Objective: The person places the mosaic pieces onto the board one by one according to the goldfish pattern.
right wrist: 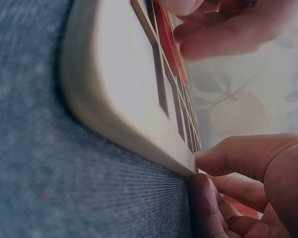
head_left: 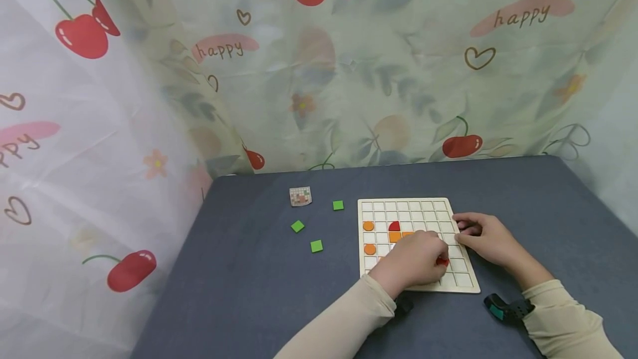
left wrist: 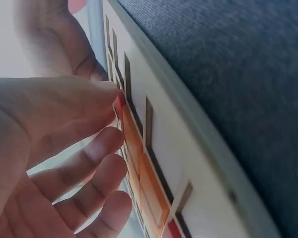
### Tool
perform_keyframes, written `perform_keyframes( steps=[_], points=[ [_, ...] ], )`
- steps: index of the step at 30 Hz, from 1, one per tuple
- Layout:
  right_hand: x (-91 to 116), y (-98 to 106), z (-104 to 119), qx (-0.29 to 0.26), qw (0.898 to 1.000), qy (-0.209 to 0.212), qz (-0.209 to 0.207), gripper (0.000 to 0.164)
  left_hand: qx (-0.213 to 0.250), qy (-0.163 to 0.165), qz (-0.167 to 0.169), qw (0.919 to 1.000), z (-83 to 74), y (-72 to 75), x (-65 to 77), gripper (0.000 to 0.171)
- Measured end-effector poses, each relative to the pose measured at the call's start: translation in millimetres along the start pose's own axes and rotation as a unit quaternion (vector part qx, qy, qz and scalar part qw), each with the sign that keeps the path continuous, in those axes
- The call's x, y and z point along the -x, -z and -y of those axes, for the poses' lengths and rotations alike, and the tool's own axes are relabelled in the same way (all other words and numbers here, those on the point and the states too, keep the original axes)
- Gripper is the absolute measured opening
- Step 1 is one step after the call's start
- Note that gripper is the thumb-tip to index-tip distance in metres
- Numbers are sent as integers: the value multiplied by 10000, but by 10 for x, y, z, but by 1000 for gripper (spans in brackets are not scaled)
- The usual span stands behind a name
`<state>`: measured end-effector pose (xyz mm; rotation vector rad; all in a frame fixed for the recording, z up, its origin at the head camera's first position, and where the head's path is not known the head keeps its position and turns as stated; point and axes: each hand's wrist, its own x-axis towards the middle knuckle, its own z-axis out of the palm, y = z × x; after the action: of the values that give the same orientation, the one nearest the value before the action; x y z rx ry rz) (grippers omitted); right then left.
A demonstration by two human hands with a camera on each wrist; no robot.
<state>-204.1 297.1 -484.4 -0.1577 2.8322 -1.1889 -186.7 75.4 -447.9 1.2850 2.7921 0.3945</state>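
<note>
A white gridded board (head_left: 463,280) lies on the dark table, holding small coloured pieces in its cells. Over its lower right part, my left hand (head_left: 416,256) pinches a red piece (head_left: 442,262) between thumb and finger, close against the grid. In the left wrist view, that red piece (left wrist: 119,103) shows at the thumb tip beside orange pieces (left wrist: 151,191). My right hand (head_left: 488,237) grips the board's right edge; in the right wrist view its thumb (right wrist: 223,157) presses the rim. The left forearm and hand hide several cells.
Three green square tiles (head_left: 316,246) lie left of the board, near a small pattern card (head_left: 301,196). On the board sit orange discs (head_left: 369,226), an orange square (head_left: 395,236) and a rounded red piece (head_left: 394,226). A printed curtain (head_left: 349,98) hangs behind the table (head_left: 239,270).
</note>
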Motion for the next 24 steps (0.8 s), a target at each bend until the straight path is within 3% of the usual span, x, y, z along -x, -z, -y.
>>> perform_keyframes(
  steps=[4,9,13,18,24],
  points=[
    [-8,-3,27,1,10000,-10,12,52,278,91,-29,9996,135,54,124,3],
    [-12,-16,53,31,9999,-105,61,53,666,443,-295,9964,490,197,452,14],
    [-8,-19,51,42,9999,-142,75,54,824,964,-480,9908,833,347,790,18],
    [-7,-17,25,55,9998,-161,47,54,993,1771,-548,9776,1215,460,1195,22],
    [-6,-30,8,62,9998,-204,32,54,935,2257,-388,9689,1462,497,1470,26]
  ],
)
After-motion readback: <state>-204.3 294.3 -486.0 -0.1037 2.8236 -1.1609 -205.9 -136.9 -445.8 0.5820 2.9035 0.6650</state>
